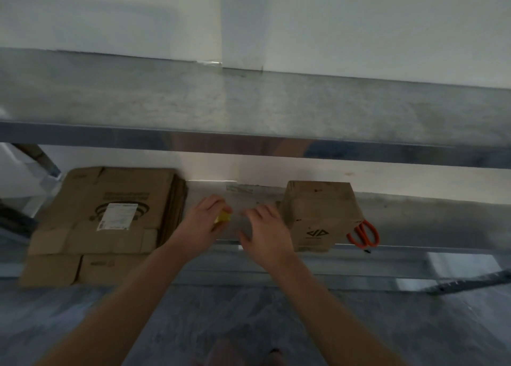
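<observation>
Your left grip [203, 222] pinches a small yellow piece [223, 217] between thumb and fingertips. It is over the lower shelf [240, 193], some way left of the box [320, 213]. The piece is too blurred to say what it is. Your right grip [266, 233] is spread and holds nothing. It hovers just left of the box and near the yellow piece, apart from it.

It looks as if you mean to work the piece with both hands. If so, bring the right grip in from the box side and take the free end with fingertips only. Keep the left pinch firm (a piece this small slips out of a slack hold and drops to the shelf). Keep your wrists low, because the upper shelf [249, 103] juts out above the box and above your knuckles.

Orange scissors [364, 234] lie just right of the box, their handles at the shelf's front edge. I cannot tell whether they touch the box. A stack of flat cartons [110, 216] sits well left of the box, beyond your left grip. The box crowds your right grip, so a careless sweep that way could push the box into the scissors and knock them off the edge.
</observation>
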Motion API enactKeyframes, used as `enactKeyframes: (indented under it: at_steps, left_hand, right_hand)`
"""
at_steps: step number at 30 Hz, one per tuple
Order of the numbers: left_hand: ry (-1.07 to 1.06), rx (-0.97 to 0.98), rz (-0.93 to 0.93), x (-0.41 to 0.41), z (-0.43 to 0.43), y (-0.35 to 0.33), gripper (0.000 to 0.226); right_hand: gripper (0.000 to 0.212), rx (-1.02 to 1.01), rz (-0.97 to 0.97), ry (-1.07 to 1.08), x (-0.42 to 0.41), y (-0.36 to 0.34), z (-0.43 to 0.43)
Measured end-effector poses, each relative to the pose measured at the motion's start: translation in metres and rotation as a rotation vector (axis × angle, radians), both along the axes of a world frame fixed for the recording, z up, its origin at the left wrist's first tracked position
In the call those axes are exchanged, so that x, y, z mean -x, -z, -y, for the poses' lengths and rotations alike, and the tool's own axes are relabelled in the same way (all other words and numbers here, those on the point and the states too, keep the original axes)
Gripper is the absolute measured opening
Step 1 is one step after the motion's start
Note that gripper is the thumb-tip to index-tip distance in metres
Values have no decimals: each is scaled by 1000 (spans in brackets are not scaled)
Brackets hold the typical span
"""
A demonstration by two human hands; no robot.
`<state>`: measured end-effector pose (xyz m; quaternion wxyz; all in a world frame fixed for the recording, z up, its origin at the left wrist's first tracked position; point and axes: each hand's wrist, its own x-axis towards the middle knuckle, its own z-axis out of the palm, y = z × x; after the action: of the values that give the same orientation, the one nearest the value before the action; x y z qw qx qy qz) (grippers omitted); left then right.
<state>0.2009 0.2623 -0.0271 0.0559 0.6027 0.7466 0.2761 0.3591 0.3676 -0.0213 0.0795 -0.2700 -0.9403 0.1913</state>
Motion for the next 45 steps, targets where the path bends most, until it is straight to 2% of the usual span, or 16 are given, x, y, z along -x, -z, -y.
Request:
enactKeyframes:
  at_steps: [5, 10, 16, 21, 24, 27, 31, 35, 38, 42, 45]
  left_hand:
    - [-4, 34, 32, 2, 16, 14, 28]
    - [-62, 149, 155, 6, 24, 35, 42]
    - [-62, 268, 362, 9, 25, 50, 47]
    - [-52, 276, 387, 18, 9, 46, 66]
    - [-6, 290, 313, 20, 5, 48, 63]
    - [55, 255, 115, 24, 6, 54, 54]
    - [-62, 305, 132, 29, 2, 68, 48]
    - [-88, 338, 74, 30, -8, 82, 46]
    - [-101, 368, 57, 31, -12, 91, 48]
    - [-74, 302, 28, 30, -11, 99, 51]
    - [-51, 257, -28, 34, -8, 102, 58]
  right_hand:
    - [18, 140, -45, 55, 18, 22, 6]
    - [13, 183, -24, 100, 25, 39, 11]
    - [10, 188, 0, 137, 30, 49, 5]
    - [10, 248, 63, 220, 32, 58, -2]
    - [11, 220, 38, 221, 27, 62, 1]
    - [7, 218, 12, 243, 27, 67, 9]
    - [6, 318, 18, 306, 35, 77, 13]
    - [10, 366, 56, 339, 35, 96, 20]
    - [18, 487, 20, 420, 34, 109, 24]
    - [20, 638, -15, 571, 32, 121, 25]
    - [17, 613, 33, 627, 32, 125, 23]
